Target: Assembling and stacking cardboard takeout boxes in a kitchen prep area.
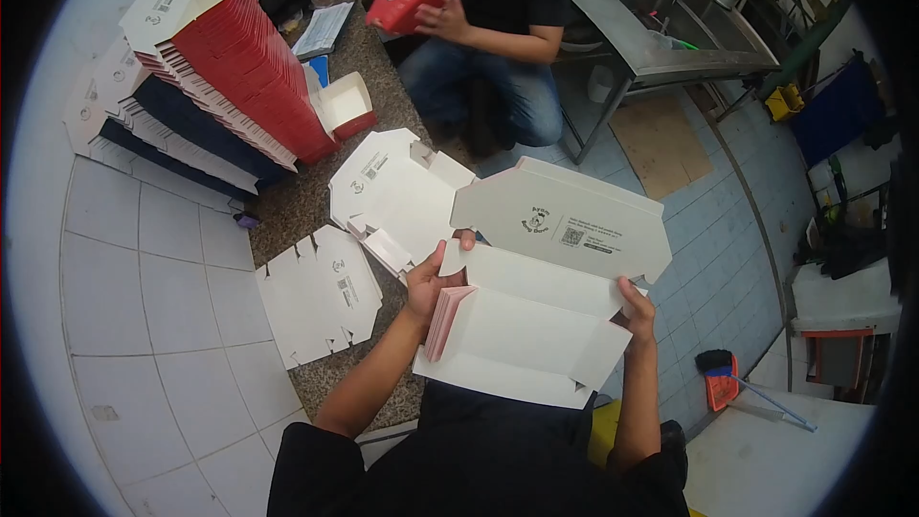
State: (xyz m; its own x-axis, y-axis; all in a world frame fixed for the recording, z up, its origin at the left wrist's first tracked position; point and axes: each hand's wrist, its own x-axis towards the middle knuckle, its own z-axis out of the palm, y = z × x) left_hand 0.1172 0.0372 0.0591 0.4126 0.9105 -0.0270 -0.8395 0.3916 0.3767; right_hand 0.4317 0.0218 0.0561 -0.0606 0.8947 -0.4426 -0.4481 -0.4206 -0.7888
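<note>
A partly folded cardboard box (526, 321), white inside with reddish side flaps, is held up in front of my body. Its wide lid panel, printed in black, tilts away from me. My left hand (433, 278) grips the left edge near the upright side flaps, thumb on top. At the right edge, my right hand (637, 314) pinches the card, with its thumb near the lid fold. Just beyond my left hand, a white box blank (397, 193) rests on the speckled counter (316, 385). Another flat box blank (321, 299) lies beside my left forearm.
Tall stacks of red boxes (254, 67) and dark blue boxes (191, 124) line the counter by the tiled wall. An open red box (347, 107) sits beside them. A seated co-worker (503, 0) holds a red box (407, 0). A steel sink (704, 53) stands at the far right.
</note>
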